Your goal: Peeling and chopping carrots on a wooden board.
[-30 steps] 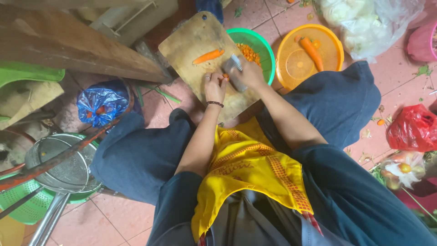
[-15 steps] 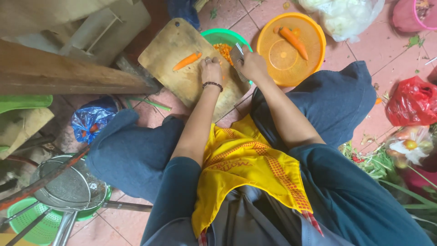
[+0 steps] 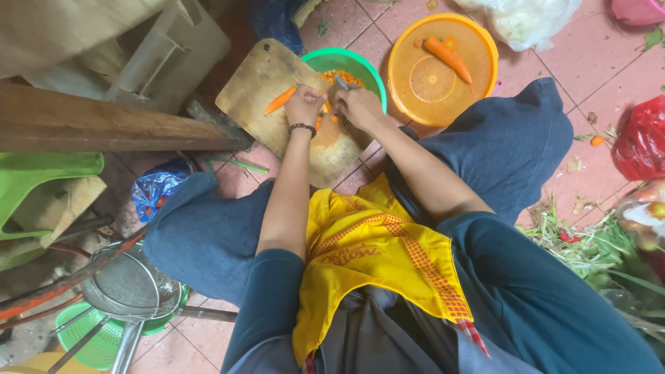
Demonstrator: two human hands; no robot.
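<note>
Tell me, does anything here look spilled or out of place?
Yes: a small orange carrot piece lies loose on the tiled floor beside the red bag, and green trimmings are strewn nearby.

knife blade [image 3: 341, 82] mostly hidden by right hand [image 3: 360, 107], pink tub [image 3: 637, 10] cut off at top

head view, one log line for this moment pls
left hand: on carrot | right hand: holds knife | cutting board | green bowl: carrot pieces
</note>
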